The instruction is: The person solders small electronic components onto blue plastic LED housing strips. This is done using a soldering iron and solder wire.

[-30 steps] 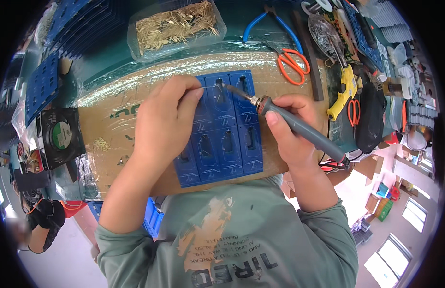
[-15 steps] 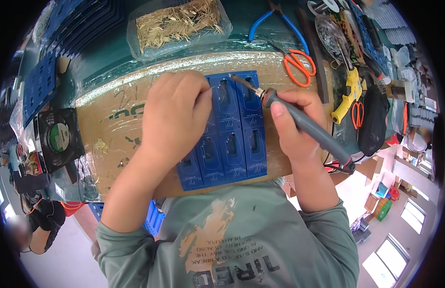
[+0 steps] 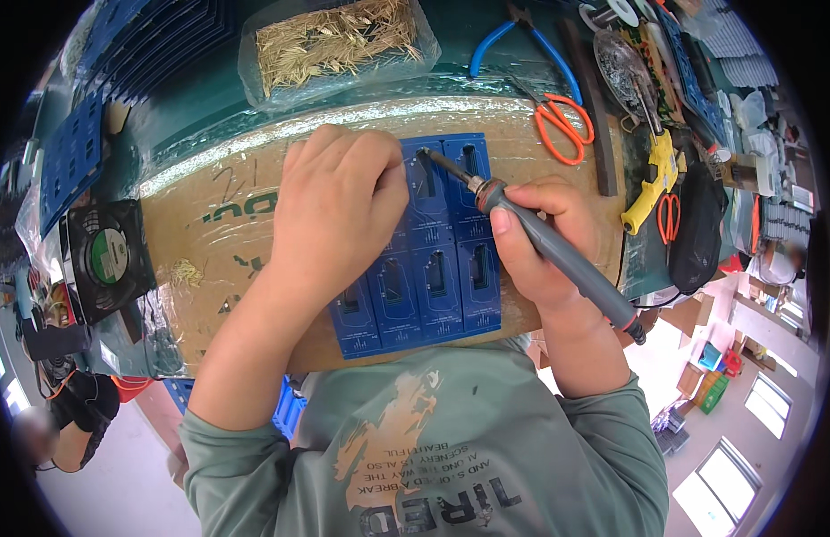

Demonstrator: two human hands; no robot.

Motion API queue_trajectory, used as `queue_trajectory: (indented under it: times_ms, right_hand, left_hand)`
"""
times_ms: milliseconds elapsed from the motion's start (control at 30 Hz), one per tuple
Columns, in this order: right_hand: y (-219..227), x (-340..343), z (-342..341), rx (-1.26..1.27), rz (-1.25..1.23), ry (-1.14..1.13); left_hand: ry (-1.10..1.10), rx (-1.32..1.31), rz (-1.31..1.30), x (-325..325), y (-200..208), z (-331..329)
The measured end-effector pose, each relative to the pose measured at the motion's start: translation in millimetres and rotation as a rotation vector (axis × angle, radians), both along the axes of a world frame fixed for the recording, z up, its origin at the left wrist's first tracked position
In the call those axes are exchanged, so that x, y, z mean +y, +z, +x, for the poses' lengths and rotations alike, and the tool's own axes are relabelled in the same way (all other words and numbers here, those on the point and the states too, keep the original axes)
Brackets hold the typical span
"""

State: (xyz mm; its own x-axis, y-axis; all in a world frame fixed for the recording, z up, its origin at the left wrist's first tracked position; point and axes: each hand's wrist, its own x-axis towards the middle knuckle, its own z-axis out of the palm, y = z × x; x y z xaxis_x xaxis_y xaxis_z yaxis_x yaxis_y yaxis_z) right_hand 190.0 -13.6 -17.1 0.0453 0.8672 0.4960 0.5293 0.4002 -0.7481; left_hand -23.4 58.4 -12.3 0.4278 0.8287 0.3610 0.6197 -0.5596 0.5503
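Observation:
A blue circuit board panel point(image 3: 446, 291), divided into several units with slots, lies on brown cardboard in front of me. My right hand point(image 3: 544, 234) grips a grey soldering iron point(image 3: 562, 246) like a pen. The iron slants to the upper left, its tip at the top of a slot near the panel's far edge. Over the panel's far left part is my left hand point(image 3: 339, 197), its fingers curled and pressed together. Whatever those fingers hold, if anything, is hidden beneath them.
A clear plastic tray point(image 3: 254, 67) of thin gold-coloured pieces stands at the back. Blue-handled pliers point(image 3: 493, 45), orange scissors point(image 3: 562, 130), a dark bar point(image 3: 594, 116) and a yellow-handled tool point(image 3: 652, 183) lie at right. A black fan point(image 3: 106, 255) and stacked blue boards point(image 3: 155, 49) are at left.
The iron's tip has moved slightly left and down to the slot's end, my right hand shifting left with it. My left hand has moved slightly right, still curled.

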Motion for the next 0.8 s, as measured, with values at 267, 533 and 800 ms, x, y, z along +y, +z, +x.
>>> queue_trajectory:
  times_ms: [267, 533, 800]
  right_hand:
    - [-3.3, 1.2, -0.9, -0.005, 0.039, 0.011]
    - [1.0, 1.7, 0.1, -0.043, 0.080, 0.028]
    - [2.3, -1.2, -3.6, -0.036, 0.061, 0.064]
  left_hand:
    - [0.006, -0.017, 0.091, 0.3, -2.6, 2.6]
    - [-0.015, 0.057, -0.014, -0.6, 4.5, -3.2]
    - [-0.062, 0.039, -0.071, 0.8, 8.1, -10.0]
